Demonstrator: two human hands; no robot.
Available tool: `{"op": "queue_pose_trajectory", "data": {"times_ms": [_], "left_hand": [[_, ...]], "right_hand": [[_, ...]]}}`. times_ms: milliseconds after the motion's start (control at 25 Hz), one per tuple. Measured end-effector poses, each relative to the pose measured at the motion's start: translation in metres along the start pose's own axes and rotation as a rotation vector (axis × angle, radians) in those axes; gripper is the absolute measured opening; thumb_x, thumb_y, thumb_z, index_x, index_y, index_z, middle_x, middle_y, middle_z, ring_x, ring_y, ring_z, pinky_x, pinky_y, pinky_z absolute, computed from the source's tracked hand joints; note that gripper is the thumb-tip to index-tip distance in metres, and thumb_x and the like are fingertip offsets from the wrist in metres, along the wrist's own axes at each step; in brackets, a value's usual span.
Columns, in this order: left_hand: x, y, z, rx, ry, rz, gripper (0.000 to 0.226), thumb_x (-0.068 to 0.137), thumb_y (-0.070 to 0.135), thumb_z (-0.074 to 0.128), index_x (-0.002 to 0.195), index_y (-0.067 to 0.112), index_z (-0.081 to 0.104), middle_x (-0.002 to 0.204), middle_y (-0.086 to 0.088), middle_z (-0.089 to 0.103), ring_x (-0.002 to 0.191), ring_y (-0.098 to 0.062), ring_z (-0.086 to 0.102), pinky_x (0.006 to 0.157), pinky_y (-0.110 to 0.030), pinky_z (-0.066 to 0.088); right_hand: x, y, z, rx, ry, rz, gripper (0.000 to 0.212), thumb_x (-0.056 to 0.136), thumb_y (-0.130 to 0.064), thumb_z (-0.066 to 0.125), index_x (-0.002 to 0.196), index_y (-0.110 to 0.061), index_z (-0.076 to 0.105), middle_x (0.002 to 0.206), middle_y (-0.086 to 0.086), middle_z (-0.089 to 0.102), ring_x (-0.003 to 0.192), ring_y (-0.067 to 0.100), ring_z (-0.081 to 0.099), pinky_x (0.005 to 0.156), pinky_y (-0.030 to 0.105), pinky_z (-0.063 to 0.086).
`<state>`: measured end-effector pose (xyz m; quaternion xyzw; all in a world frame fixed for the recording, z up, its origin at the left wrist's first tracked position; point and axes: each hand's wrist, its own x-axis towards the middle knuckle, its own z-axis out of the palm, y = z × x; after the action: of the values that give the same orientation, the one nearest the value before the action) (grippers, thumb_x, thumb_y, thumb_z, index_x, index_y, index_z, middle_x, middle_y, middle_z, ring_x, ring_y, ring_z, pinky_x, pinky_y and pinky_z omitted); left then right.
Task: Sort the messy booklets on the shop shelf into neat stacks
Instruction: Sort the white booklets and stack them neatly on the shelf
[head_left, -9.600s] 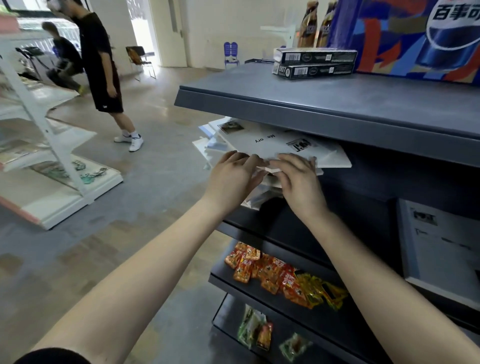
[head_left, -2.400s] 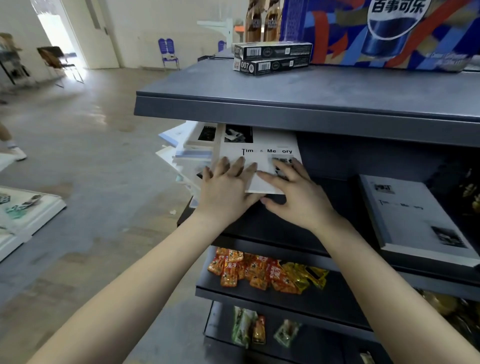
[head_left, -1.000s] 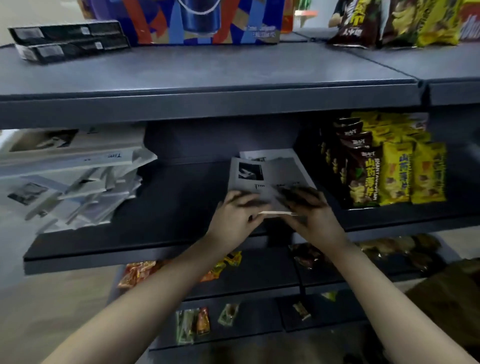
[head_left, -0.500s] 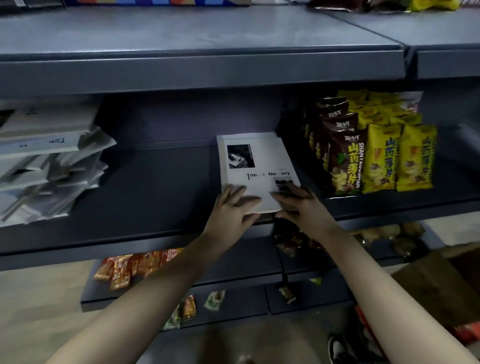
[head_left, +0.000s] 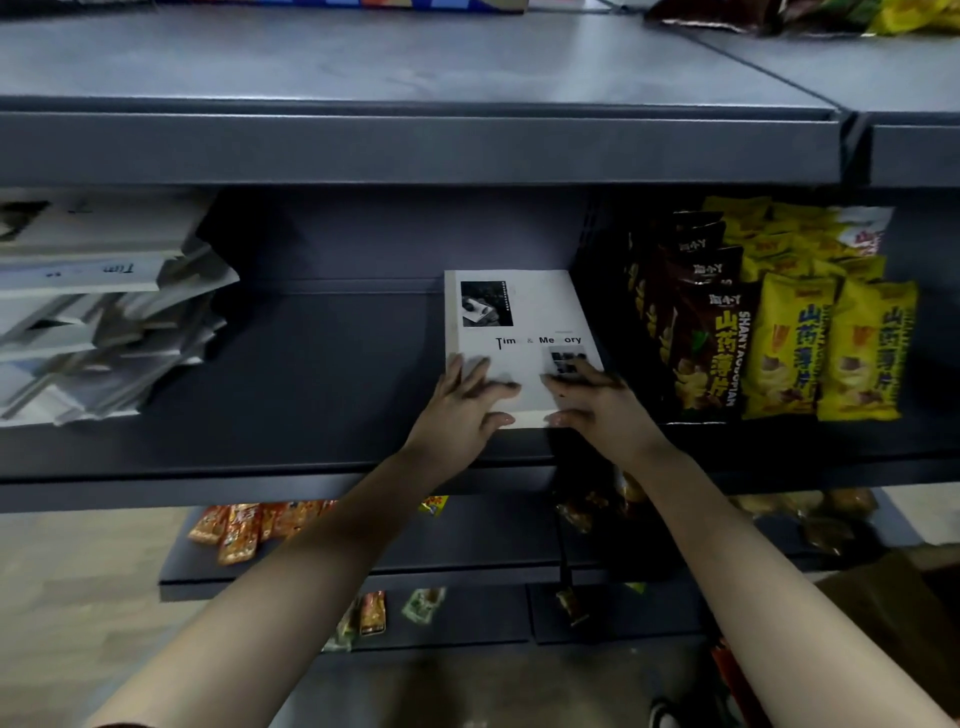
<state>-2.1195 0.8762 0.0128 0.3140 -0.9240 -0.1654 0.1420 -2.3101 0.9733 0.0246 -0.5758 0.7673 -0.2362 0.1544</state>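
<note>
Outstretched, flat: left hand (head_left: 464, 410), right hand (head_left: 601, 409)

One neat booklet stack (head_left: 524, 312), one messy booklet heap (head_left: 104, 322)

The dark grey flat shelf board (head_left: 311, 374) looks like painted metal, matt and smooth. The white rectangular paper booklet (head_left: 524, 312) has a smooth cover with a faint sheen. The loose pile of white paper booklets (head_left: 104, 312) looks matt. The yellow and brown plastic snack bags (head_left: 779, 343) are glossy.
</note>
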Motion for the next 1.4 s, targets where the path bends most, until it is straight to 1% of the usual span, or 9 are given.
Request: {"op": "queue_pose_trajectory", "data": {"times_ms": [120,200,280,360,520,640,880,1120,1400], "left_hand": [[0.001,0.001,-0.005,-0.011,-0.035,-0.008,0.043,0.095,0.032,0.051,0.137,0.031,0.044,0.156,-0.002,0.019,0.145,-0.03,0.001,0.116,-0.04,0.013],[0.003,0.001,-0.011,0.046,-0.057,0.002,0.044,0.094,0.034,0.053,0.137,0.034,0.044,0.155,-0.001,0.022,0.145,-0.028,0.007,0.115,-0.041,0.015],[0.0,-0.001,-0.019,0.103,-0.039,0.048,0.04,0.093,0.031,0.052,0.133,0.033,0.049,0.15,0.001,0.034,0.142,-0.024,0.02,0.112,-0.041,0.02],[-0.008,-0.005,-0.028,0.108,-0.001,0.083,0.034,0.091,0.027,0.05,0.124,0.027,0.058,0.136,0.004,0.052,0.132,-0.021,0.039,0.107,-0.039,0.028],[-0.033,-0.028,-0.059,0.135,0.066,0.025,0.035,0.09,0.026,0.046,0.121,0.023,0.06,0.131,0.002,0.056,0.119,-0.026,0.051,0.104,-0.037,0.034],[-0.053,-0.049,-0.089,0.15,0.146,-0.004,0.035,0.092,0.022,0.05,0.126,0.023,0.058,0.139,-0.002,0.05,0.123,-0.027,0.049,0.107,-0.036,0.033],[-0.105,-0.109,-0.156,0.173,0.288,-0.085,0.032,0.085,0.015,0.052,0.113,0.016,0.067,0.129,-0.008,0.058,0.114,-0.032,0.054,0.099,-0.038,0.042],[-0.159,-0.154,-0.207,0.231,0.41,-0.092,0.039,0.083,0.019,0.039,0.11,0.012,0.067,0.122,-0.01,0.061,0.109,-0.03,0.057,0.096,-0.033,0.042],[-0.194,-0.192,-0.259,0.261,0.606,-0.18,0.037,0.08,0.019,0.039,0.104,0.016,0.068,0.116,-0.008,0.064,0.101,-0.033,0.059,0.086,-0.041,0.051]], "right_hand": [[-0.001,-0.007,-0.006,-0.101,-0.019,0.026,0.054,0.085,-0.039,0.063,0.135,-0.043,0.043,0.156,-0.004,0.019,0.14,0.027,0.015,0.114,0.039,0.018],[-0.001,-0.014,-0.007,-0.214,-0.033,-0.005,0.054,0.084,-0.058,0.053,0.135,-0.043,0.043,0.154,-0.004,0.023,0.14,0.029,0.013,0.114,0.049,0.016],[-0.003,-0.023,-0.005,-0.243,0.03,-0.082,0.067,0.074,-0.075,0.036,0.13,-0.04,0.05,0.148,-0.005,0.034,0.139,0.03,0.021,0.111,0.054,0.018],[-0.003,-0.034,-0.001,-0.221,0.107,-0.135,0.076,0.07,-0.078,0.027,0.128,-0.037,0.053,0.145,-0.006,0.039,0.137,0.027,0.027,0.111,0.053,0.021],[0.006,-0.083,0.012,-0.086,0.127,-0.182,0.064,0.082,-0.067,0.044,0.135,-0.032,0.047,0.147,-0.003,0.038,0.137,0.021,0.029,0.114,0.045,0.021],[0.016,-0.122,0.028,-0.024,0.117,-0.261,0.064,0.082,-0.069,0.04,0.137,-0.035,0.043,0.147,0.0,0.037,0.137,0.023,0.029,0.111,0.052,0.024],[0.036,-0.221,0.067,0.025,0.146,-0.43,0.061,0.083,-0.066,0.044,0.134,-0.033,0.048,0.146,0.003,0.04,0.133,0.029,0.034,0.111,0.047,0.027],[0.065,-0.303,0.102,0.127,0.357,-0.614,0.044,0.085,-0.027,0.056,0.129,-0.019,0.055,0.139,0.012,0.046,0.125,0.032,0.041,0.105,0.048,0.036],[0.08,-0.393,0.121,0.196,0.48,-0.817,0.04,0.081,-0.008,0.052,0.12,-0.01,0.062,0.131,0.017,0.051,0.124,0.032,0.041,0.107,0.041,0.032]]}}
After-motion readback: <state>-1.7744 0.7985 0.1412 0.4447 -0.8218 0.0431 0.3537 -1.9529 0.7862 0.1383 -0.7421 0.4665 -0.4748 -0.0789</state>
